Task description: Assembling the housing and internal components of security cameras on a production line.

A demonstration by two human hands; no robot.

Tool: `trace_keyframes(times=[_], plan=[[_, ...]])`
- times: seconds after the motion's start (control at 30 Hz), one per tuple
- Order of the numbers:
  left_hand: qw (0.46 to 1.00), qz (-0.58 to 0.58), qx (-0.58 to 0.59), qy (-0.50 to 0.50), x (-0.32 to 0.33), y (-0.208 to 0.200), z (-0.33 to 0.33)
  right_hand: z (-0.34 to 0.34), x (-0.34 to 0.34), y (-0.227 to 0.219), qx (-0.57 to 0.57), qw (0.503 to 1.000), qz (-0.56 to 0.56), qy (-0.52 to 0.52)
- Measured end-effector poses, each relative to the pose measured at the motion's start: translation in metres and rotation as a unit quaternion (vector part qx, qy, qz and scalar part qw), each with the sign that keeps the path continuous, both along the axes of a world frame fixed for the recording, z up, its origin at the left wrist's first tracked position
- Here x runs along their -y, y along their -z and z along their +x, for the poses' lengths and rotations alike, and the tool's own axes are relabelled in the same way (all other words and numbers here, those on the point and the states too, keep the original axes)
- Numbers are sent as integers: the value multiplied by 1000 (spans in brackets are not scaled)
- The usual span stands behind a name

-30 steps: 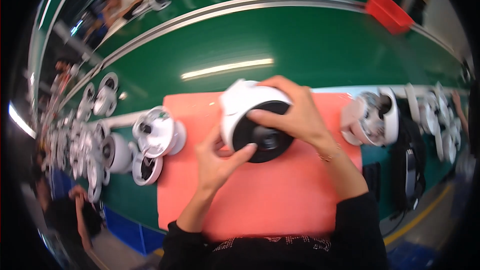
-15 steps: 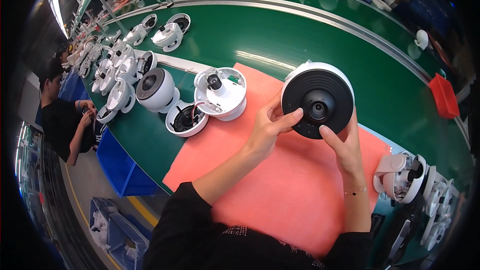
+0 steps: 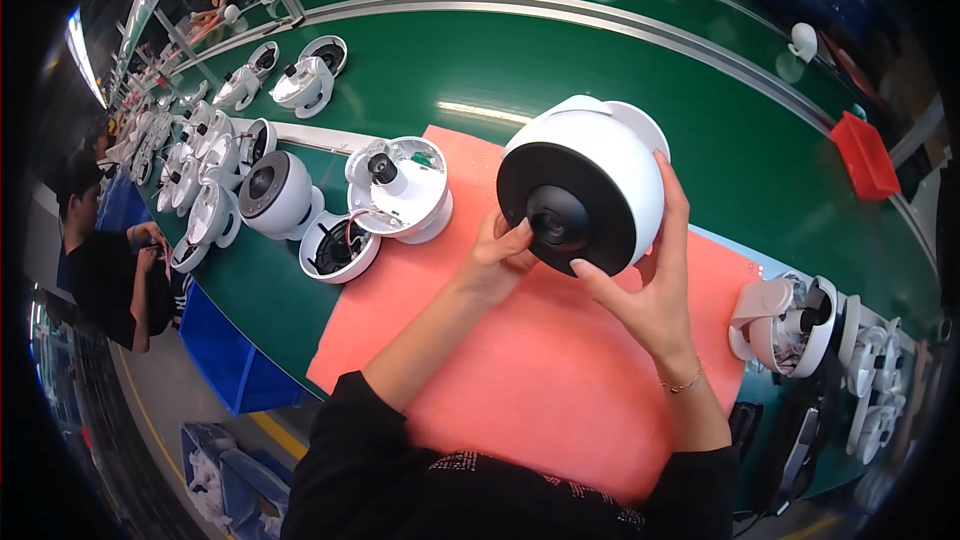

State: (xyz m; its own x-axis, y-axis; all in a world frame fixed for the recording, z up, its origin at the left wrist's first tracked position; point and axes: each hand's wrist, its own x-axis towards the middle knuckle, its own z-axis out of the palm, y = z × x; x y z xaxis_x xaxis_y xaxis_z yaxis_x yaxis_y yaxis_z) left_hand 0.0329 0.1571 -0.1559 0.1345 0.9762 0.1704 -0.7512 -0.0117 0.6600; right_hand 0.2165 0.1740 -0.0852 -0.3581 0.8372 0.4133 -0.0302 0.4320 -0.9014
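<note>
Between my two hands a round white security camera (image 3: 600,180) with a black front disc and a dark central lens is held above the pink mat (image 3: 540,380). The fingers of my left hand (image 3: 497,258) close on the lower left rim of the disc, its thumb close to the lens. My right hand (image 3: 655,285) grips the white shell on the right, thumb at the disc's lower edge. Left of the hands stands an opened white camera body (image 3: 400,190), its lens module exposed. A detached cover (image 3: 338,248), black inside, lies beside it, with thin wires between the two.
A closed camera (image 3: 280,193) and rows of opened ones (image 3: 208,210) line the green bench at left. At right are another opened unit (image 3: 790,325) and white parts (image 3: 875,370). A red bin (image 3: 865,155) sits far right; a co-worker (image 3: 110,260) sits left.
The held camera has turned so its lens faces lower left, showing more of the white shell's side. Both hands have shifted left with it. The whole view has shifted slightly.
</note>
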Motion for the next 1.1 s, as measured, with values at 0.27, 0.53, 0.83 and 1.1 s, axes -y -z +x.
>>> trace_keyframes(times=[0.27, 0.53, 0.83, 1.1], plan=[[999, -29, 4, 32, -10, 39, -3, -2, -2, 11, 144, 969, 188, 78], [994, -99, -29, 42, -12, 8, 14, 30, -60, 41, -159, 957, -222, 101], [945, -208, 56, -247, -6, -4, -6, 81, -103, 63, -379, 829, -351, 214], [903, -192, 190, -333, 27, -7, -41, 87, -108, 55, -273, 875, -326, 233]])
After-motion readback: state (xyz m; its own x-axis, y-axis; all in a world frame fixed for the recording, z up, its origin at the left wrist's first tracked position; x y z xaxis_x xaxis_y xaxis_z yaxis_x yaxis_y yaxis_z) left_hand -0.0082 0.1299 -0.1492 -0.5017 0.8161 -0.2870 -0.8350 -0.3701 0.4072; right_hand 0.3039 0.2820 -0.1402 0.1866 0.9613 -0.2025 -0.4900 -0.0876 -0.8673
